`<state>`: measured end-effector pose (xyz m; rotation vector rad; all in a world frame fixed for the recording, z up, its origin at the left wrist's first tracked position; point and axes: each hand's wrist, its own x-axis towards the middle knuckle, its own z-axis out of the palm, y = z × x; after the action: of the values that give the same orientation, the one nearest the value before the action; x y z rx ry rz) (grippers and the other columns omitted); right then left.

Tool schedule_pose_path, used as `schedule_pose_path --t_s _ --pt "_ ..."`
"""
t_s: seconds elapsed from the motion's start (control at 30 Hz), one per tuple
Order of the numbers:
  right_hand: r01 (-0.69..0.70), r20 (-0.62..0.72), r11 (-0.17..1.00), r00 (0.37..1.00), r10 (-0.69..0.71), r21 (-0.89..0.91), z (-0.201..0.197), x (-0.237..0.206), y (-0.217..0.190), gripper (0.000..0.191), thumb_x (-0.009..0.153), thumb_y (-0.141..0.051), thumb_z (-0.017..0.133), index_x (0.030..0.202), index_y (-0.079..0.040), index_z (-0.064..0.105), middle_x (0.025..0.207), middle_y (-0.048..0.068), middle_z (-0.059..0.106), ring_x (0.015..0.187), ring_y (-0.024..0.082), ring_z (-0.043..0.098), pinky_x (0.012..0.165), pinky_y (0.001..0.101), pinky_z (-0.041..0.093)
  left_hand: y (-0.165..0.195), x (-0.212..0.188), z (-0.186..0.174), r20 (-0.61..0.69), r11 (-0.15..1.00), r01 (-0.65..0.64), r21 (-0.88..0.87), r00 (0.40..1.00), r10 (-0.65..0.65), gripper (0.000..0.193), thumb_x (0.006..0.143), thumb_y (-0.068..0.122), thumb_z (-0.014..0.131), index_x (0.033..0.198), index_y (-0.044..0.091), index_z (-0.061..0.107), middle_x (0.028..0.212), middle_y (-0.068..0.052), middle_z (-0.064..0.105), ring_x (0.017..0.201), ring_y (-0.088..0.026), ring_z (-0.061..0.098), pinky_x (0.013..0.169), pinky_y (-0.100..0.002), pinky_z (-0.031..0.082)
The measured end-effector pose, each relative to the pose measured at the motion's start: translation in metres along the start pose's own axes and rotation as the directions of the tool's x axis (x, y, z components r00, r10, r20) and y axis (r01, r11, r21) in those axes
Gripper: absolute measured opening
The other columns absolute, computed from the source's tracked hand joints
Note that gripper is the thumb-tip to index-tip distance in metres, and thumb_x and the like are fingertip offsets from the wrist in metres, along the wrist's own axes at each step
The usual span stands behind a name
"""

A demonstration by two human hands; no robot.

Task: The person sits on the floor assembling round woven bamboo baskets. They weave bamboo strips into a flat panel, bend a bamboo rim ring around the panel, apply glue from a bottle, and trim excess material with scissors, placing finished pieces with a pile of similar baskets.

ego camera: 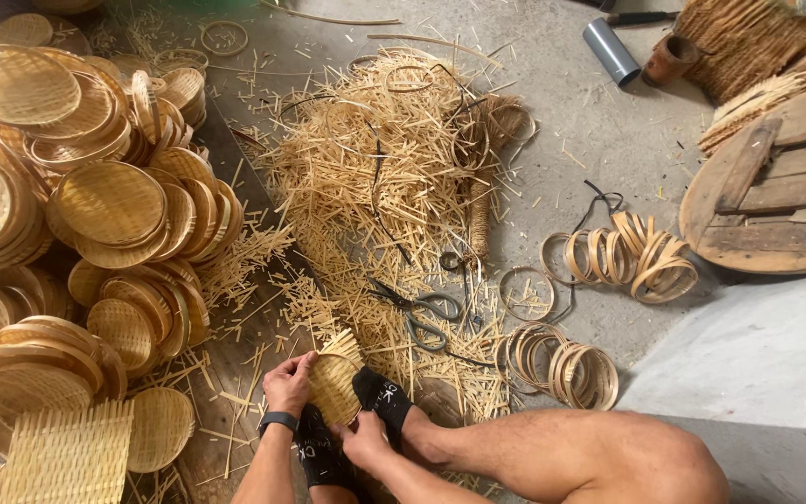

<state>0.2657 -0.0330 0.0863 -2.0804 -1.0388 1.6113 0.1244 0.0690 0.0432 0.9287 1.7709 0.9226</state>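
The largest part of the view is taken by the grey concrete floor (608,131), on which everything is spread. At the left, many stacks of finished round woven trays (109,201) are piled, some lying flat and some leaning on their edges. In the middle, a big loose heap of bamboo strips and cuttings (375,159) is seen, and at the right edge a round wooden board (776,196) is placed, with bundles of straw-coloured material above it. A square woven mat (67,457) with free strip ends is laid at the lower left corner. Two groups of bamboo rings are found right of the heap: one bundle (632,257) near the wooden board and another bundle (562,364) closer to the person's bare leg. A grey tube (610,51) and a brown cup (669,61) are lying at the top. A pair of scissors (417,313) is resting on the cuttings, just above the feet in black socks. A small unfinished woven piece (336,381) is held upright between the feet, low in the centre. It is gripped on its left edge by the left hand (289,383), whose fingers are closed on it, and its lower right edge is pinched by the right hand (366,441). A dark wristband is worn on the left wrist.
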Motion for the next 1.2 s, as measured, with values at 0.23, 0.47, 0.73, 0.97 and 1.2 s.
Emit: schedule_pose_path --t_s 0.23,0.47,0.73,0.97,1.2 --pt "0.208 -0.136 0.974 0.966 -0.218 -0.087 -0.050 0.054 -0.075 0.026 0.090 -0.036 0.075 0.088 -0.010 0.077 0.070 0.002 0.068 0.050 0.008 0.048 0.050 0.0307 0.042 0.001 0.002 -0.003 0.051 0.988 0.046 -0.147 0.998 -0.039 0.033 0.083 0.029 0.085 0.097 -0.001 0.082 0.083 -0.004 0.078 0.072 -0.008 0.063 0.067 -0.024 0.050" --pt "0.029 0.003 0.989 1.000 -0.030 0.146 -0.056 0.087 -0.099 0.021 0.073 -0.022 0.092 0.076 -0.005 0.079 0.075 0.006 0.078 0.062 0.009 0.070 0.062 0.0255 0.059 -0.007 0.019 0.000 0.121 0.930 0.182 -0.319 0.981 -0.150 0.030 0.082 0.024 0.086 0.091 -0.004 0.081 0.081 -0.006 0.074 0.069 -0.013 0.059 0.061 -0.028 0.046" --pt "0.193 0.158 0.926 0.976 -0.148 -0.326 -0.128 0.085 -0.123 0.030 0.084 -0.043 0.082 0.081 -0.015 0.074 0.077 0.009 0.069 0.060 0.014 0.053 0.054 0.0284 0.044 0.008 0.005 -0.009 0.292 0.994 -0.102 0.043 0.953 0.085 0.051 0.075 0.028 0.088 0.117 0.002 0.073 0.107 -0.009 0.077 0.094 -0.017 0.072 0.083 -0.033 0.058" --pt "0.249 0.201 0.093 0.910 -0.362 -0.964 -0.304 0.081 -0.178 0.041 0.098 -0.040 0.068 0.097 0.000 0.076 0.098 0.019 0.073 0.091 0.031 0.070 0.083 0.0465 0.059 0.033 -0.043 0.003 0.186 0.744 -0.546 0.386 0.836 0.516 0.017 0.075 0.007 0.083 0.085 0.007 0.070 0.084 -0.008 0.073 0.078 -0.022 0.069 0.075 -0.037 0.056" --pt "0.488 0.363 0.369 0.860 -0.358 -0.791 -0.277 0.158 -0.061 0.036 0.085 -0.037 0.077 0.111 -0.012 0.080 0.105 0.014 0.078 0.098 0.033 0.073 0.092 0.0450 0.058 -0.019 -0.092 -0.002 0.344 0.440 -0.600 0.669 0.774 0.532 0.021 0.077 0.004 0.073 0.095 0.012 0.066 0.102 -0.008 0.064 0.108 -0.029 0.058 0.097 -0.044 0.049"
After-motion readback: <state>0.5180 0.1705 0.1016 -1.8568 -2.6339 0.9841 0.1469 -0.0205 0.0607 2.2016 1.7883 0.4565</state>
